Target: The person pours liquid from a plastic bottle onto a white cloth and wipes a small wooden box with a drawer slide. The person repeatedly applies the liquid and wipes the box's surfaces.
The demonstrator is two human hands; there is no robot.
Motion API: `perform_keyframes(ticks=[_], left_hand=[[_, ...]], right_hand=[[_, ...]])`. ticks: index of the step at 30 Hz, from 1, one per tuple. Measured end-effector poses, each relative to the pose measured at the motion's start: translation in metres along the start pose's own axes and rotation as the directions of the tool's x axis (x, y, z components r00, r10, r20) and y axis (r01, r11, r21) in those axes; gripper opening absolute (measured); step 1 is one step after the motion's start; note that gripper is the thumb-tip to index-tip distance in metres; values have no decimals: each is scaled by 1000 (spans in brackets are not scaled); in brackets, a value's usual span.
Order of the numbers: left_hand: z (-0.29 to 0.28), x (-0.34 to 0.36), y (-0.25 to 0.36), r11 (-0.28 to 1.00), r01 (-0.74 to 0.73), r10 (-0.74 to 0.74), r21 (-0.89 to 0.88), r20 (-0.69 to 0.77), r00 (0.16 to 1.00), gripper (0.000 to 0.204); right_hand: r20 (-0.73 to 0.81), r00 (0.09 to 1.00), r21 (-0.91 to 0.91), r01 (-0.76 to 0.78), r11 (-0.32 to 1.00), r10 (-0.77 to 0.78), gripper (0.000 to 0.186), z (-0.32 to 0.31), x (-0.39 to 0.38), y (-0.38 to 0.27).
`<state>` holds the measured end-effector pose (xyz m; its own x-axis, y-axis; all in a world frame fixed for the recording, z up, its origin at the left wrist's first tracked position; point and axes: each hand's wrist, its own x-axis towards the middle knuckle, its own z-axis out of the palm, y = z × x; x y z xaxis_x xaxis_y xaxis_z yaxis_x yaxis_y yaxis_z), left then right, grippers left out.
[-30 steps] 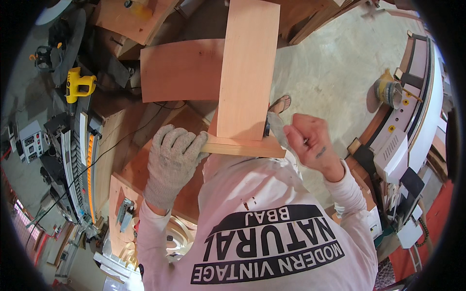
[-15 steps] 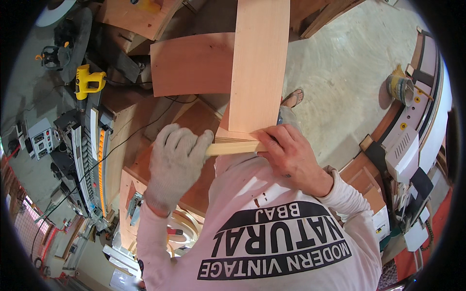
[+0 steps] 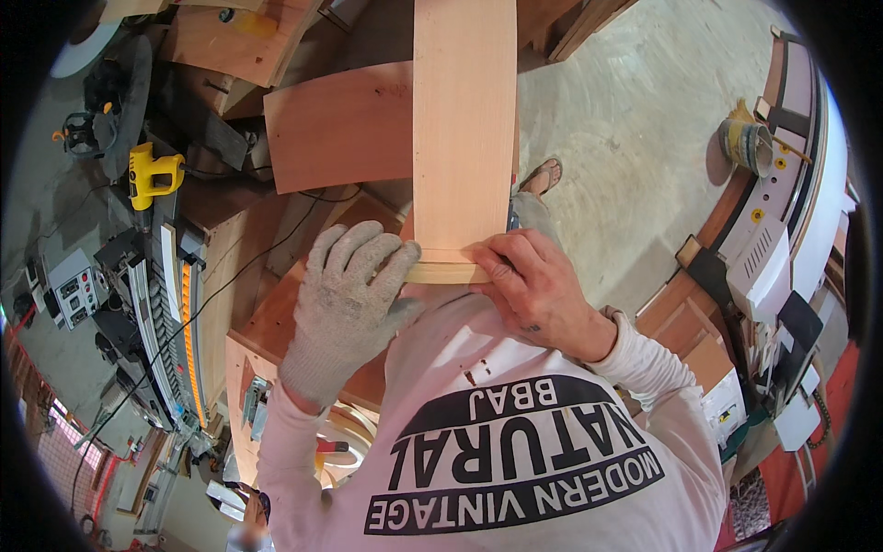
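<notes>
While the long pale rectangular wooden board [image 3: 463, 129] runs from the person's chest up and away to the top edge of the view, its near end sits between both hands. The left hand [image 3: 348, 299], in a grey knit glove, has its fingers curled closed over the board's near left corner and end edge. The bare right hand [image 3: 533, 287] grips the near right corner, fingers bent onto the top face and the thumb along the end. Beneath the board lies a wider reddish-brown wooden panel [image 3: 338, 124], resting across a brown wooden workbench [image 3: 267, 322]. Farther left stand a yellow power tool [image 3: 150, 172] and a grey mitre saw [image 3: 170, 313]. A sandalled foot [image 3: 543, 175] shows on the pale concrete floor [image 3: 625, 138].
</notes>
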<state>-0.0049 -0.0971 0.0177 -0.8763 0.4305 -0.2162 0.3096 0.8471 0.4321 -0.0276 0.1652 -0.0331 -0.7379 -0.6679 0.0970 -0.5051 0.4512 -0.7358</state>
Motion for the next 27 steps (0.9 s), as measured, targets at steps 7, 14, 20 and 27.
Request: perform_keyframes(ticks=[7,14,20,27], left_hand=[[22,16,0,996,-83,85,36,-51,995,48],[24,13,1,993,-100,103,55,-54,993,45],[29,11,-1,991,-101,110,83,-111,988,44],[33,10,3,979,-114,137,170,-130,982,43]], right_hand=[[4,1000,-33,-3,999,3,48,1,1,-1],[-9,1000,-53,-4,999,3,50,3,1,-3],[84,993,-120,-71,990,81,42,-5,4,-14],[19,1000,-153,10,988,-7,48,0,0,-13]])
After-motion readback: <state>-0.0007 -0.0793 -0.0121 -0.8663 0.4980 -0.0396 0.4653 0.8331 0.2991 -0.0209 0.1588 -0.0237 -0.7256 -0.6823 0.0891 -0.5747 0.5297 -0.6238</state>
